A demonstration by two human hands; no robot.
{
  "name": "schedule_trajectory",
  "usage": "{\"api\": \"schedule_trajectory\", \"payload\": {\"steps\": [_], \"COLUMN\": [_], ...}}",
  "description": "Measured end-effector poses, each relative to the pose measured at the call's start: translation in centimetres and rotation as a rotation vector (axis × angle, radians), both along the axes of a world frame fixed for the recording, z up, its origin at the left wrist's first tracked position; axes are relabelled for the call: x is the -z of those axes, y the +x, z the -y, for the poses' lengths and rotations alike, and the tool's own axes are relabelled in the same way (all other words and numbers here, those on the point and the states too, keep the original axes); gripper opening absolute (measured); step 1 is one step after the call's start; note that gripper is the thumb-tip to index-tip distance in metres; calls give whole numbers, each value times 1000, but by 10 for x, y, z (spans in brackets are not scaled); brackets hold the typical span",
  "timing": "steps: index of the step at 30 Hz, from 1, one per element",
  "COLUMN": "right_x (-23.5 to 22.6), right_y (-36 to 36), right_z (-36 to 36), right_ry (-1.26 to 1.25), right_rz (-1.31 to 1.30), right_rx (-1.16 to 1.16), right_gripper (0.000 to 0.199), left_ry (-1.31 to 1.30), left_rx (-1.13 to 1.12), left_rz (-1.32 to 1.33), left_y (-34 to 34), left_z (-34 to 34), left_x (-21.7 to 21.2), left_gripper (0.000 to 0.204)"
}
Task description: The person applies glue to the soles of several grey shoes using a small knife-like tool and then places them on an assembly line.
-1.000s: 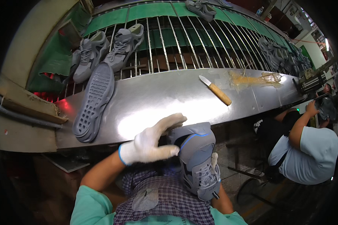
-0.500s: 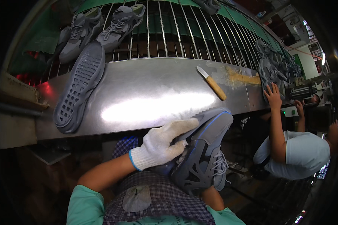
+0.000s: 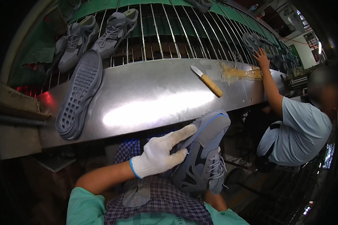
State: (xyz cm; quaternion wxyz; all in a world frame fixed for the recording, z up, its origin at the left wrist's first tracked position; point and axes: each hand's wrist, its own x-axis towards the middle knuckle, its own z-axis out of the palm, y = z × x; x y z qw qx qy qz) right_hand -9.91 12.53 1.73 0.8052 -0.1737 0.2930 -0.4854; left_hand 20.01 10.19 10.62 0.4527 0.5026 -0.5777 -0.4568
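A grey sneaker [image 3: 204, 152] with dark panels and loosely tied laces is held up in front of me, toe pointing away. A blue line runs along its toe, between the upper and the grey sole. My left hand [image 3: 162, 150], in a white knit glove, grips the sole side, with the index finger stretched along the sole and the thumb against the shoe's side. Only my right forearm [image 3: 216, 201] shows below the heel; the shoe hides that hand. On the metal ledge lie a wooden-handled knife [image 3: 208, 82] and a loose grey sole [image 3: 80, 95], tread up.
Beyond the metal ledge [image 3: 146, 78] runs a rack of metal rods [image 3: 169, 30]. Two grey sneakers [image 3: 114, 33] stand on it at the far left, more shoes [image 3: 268, 45] at the far right. A co-worker [image 3: 302, 129] in a light shirt reaches toward those shoes.
My left thumb and fingers have shifted slightly along the sole, and the sneaker has tilted a little. The co-worker has leaned forward, reaching farther over the rack. The view has shifted slightly.
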Motion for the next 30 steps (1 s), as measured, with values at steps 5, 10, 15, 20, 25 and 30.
{"api": "schedule_trajectory", "payload": {"steps": [5,10,15,20,25,30], "right_x": [-2,-6,-9,-11,-7,-5], "right_y": [-7,-6,-6,-6,4,22], "right_z": [-6,-4,-7,-6,7,24], "right_ry": [20,23,35,37,27,18], "right_rz": [-29,-44,-58,-78,-73,-60], "right_rx": [11,-2,-10,-20,-37,-102], "right_gripper": [71,70,69,69,68,67], "left_ry": [-54,-56,-66,-106,-287,-417], "left_rx": [-6,-31,-37,-60,-5,-163], "left_rz": [25,7,-15,57,211,156], "left_y": [-3,-8,-13,-20,-19,19], "left_z": [0,-3,-9,-18,-27,-13], "left_x": [5,10,15,9,25,1], "left_gripper": [68,71,73,65,53,49]}}
